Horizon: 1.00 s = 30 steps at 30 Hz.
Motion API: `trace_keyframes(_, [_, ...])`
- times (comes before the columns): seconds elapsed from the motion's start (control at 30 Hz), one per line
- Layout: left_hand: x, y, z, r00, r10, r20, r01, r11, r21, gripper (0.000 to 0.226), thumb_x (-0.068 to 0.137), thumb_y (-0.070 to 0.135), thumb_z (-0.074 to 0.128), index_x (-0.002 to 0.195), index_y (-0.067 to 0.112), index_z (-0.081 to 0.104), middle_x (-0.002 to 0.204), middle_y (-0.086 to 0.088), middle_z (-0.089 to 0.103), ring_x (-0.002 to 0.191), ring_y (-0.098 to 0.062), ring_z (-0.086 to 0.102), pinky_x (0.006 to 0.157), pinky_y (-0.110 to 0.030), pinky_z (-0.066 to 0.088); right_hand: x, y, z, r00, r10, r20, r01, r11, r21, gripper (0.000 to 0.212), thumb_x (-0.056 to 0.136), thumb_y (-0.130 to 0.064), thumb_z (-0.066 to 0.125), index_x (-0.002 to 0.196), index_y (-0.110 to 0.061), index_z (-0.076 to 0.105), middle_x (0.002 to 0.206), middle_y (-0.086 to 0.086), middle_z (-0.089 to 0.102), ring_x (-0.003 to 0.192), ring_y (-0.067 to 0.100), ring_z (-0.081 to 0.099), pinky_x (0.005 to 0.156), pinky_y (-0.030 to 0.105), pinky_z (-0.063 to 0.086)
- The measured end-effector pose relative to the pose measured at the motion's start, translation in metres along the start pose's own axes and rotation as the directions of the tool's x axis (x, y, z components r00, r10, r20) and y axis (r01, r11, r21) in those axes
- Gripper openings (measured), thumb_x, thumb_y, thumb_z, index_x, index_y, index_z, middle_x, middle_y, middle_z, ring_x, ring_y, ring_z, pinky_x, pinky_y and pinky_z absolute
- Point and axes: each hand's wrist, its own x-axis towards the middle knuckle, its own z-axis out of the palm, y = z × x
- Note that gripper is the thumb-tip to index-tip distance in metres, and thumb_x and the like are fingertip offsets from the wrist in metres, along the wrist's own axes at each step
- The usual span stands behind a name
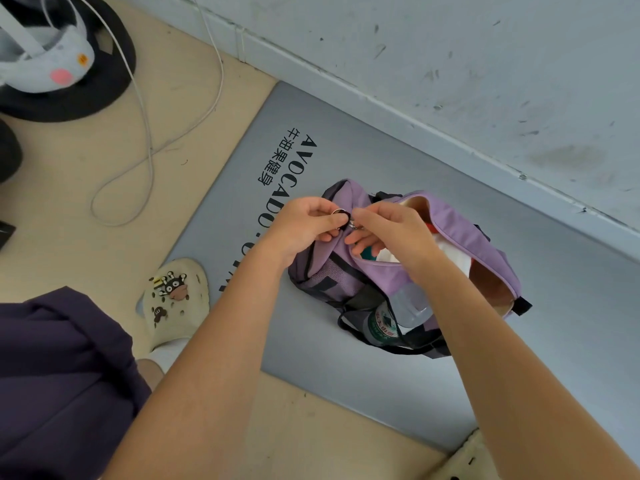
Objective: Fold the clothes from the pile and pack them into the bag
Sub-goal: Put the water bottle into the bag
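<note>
**Both hands at the zipper of a lilac bag on a grey mat**

The grey mat (363, 358) is the landmark: a large sheet on the tan floor (86, 188), its far edge against the scuffed pale wall (450, 64), with black lettering printed near its left edge.

On the mat, roughly at its middle, lies the lilac bag (460, 233), on its side with its main opening gaping toward the right. Inside the opening white and red clothes (450, 249) show, packed against the tan lining. In the bag's mesh side pocket, on the near side, a plastic bottle (384, 323) with a green and white label is tucked.

Off the mat's left edge, on the floor, a cream clog (176, 299) with cartoon charms covers the person's foot, and dark purple shorts (59, 375) fill the lower left corner. Further left and farther away stand a round black base (104, 88) and a looping white cable (145, 140).

Over the bag's left end, the left hand (308, 223) curls round the fabric and pinches a small metal ring (338, 212) at the zipper. The right hand (388, 230) meets it there, thumb and forefinger pinched on the zipper pull (352, 224), the other fingers loosely bent over the opening.
</note>
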Motion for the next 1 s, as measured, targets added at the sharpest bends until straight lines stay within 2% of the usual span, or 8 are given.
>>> trace_keyframes(0.07, [0.000,-0.001,0.000,1.000,0.008,-0.013,-0.008,1.000,-0.011,0.009,0.084,0.011,0.075,0.089,0.011,0.069,0.076,-0.001,0.069,0.062,-0.007,0.063,0.069,-0.022,0.055,0.000,-0.001,0.000,1.000,-0.003,-0.019,0.002,1.000,-0.031,0.031,0.086,-0.037,0.072,0.090,-0.007,0.065,0.076,0.007,0.076,0.067,0.026,0.072,0.060,0.029,0.055])
trace_keyframes(0.33, [0.003,-0.009,-0.004,0.968,0.084,-0.236,-0.079,0.996,0.029,0.014,0.086,0.012,0.073,0.078,0.019,0.064,0.061,0.011,0.066,0.054,-0.005,0.058,0.059,-0.021,0.050,0.002,0.006,-0.012,0.988,-0.074,-0.139,0.033,0.961,-0.274,0.014,0.089,-0.010,0.068,0.088,-0.015,0.055,0.058,-0.001,0.069,0.050,0.007,0.061,0.051,0.014,0.047])
trace_keyframes(0.47, [0.003,-0.008,-0.002,0.934,0.159,-0.319,-0.127,0.985,0.118,0.015,0.083,0.021,0.073,0.074,0.028,0.062,0.063,0.016,0.066,0.052,-0.001,0.057,0.054,-0.016,0.047,-0.017,0.024,-0.055,0.973,-0.056,-0.222,-0.072,0.846,-0.529,0.012,0.086,-0.014,0.068,0.080,-0.020,0.059,0.064,-0.002,0.070,0.066,0.015,0.067,0.064,0.028,0.052])
trace_keyframes(0.6, [0.003,-0.008,-0.004,0.883,0.197,-0.425,-0.116,0.971,0.210,0.018,0.083,0.021,0.072,0.074,0.030,0.059,0.073,0.009,0.063,0.066,-0.012,0.058,0.067,-0.031,0.050,-0.051,0.054,-0.103,0.917,0.014,-0.398,-0.290,0.710,-0.642,0.015,0.082,-0.019,0.068,0.070,-0.027,0.065,0.070,-0.009,0.066,0.067,0.010,0.059,0.064,0.028,0.041])
trace_keyframes(0.7, [-0.005,-0.002,0.006,0.864,0.285,-0.414,-0.126,0.920,0.370,0.017,0.084,0.017,0.070,0.080,0.025,0.056,0.086,0.007,0.062,0.079,-0.012,0.058,0.080,-0.030,0.051,-0.069,0.077,-0.119,0.870,0.045,-0.492,-0.341,0.776,-0.531,0.009,0.081,-0.025,0.074,0.073,-0.024,0.069,0.066,-0.021,0.057,0.062,-0.005,0.049,0.059,0.022,0.035])
trace_keyframes(0.8, [-0.017,0.015,0.036,0.766,0.574,-0.288,-0.291,0.710,0.641,0.022,0.081,0.024,0.068,0.096,0.018,0.054,0.104,0.001,0.055,0.094,-0.016,0.050,0.076,-0.008,0.036,-0.072,0.090,-0.118,0.863,0.042,-0.503,-0.293,0.854,-0.431,0.024,0.082,-0.033,0.075,0.069,-0.014,0.065,0.059,-0.013,0.057,0.056,0.000,0.049,0.053,0.021,0.035])
trace_keyframes(0.87, [-0.025,0.025,0.064,0.755,0.648,-0.103,-0.399,0.578,0.712,0.025,0.082,0.032,0.066,0.100,0.017,0.058,0.104,0.003,0.057,0.097,-0.015,0.050,0.079,-0.017,0.040,-0.069,0.091,-0.114,0.865,0.068,-0.497,-0.270,0.898,-0.348,0.032,0.083,-0.034,0.074,0.062,-0.016,0.058,0.049,-0.013,0.054,0.048,0.001,0.047,0.049,0.019,0.034])
trace_keyframes(1.0, [-0.028,0.016,0.132,0.798,0.471,0.377,-0.566,0.368,0.738,0.040,0.085,0.048,0.066,0.115,0.021,0.066,0.121,0.003,0.060,0.116,-0.019,0.050,0.094,-0.036,0.035,-0.069,0.093,-0.112,0.865,0.124,-0.487,-0.204,0.972,-0.114,0.032,0.083,-0.028,0.075,0.058,-0.016,0.059,0.048,-0.012,0.057,0.054,0.014,0.049,0.055,0.026,0.040])
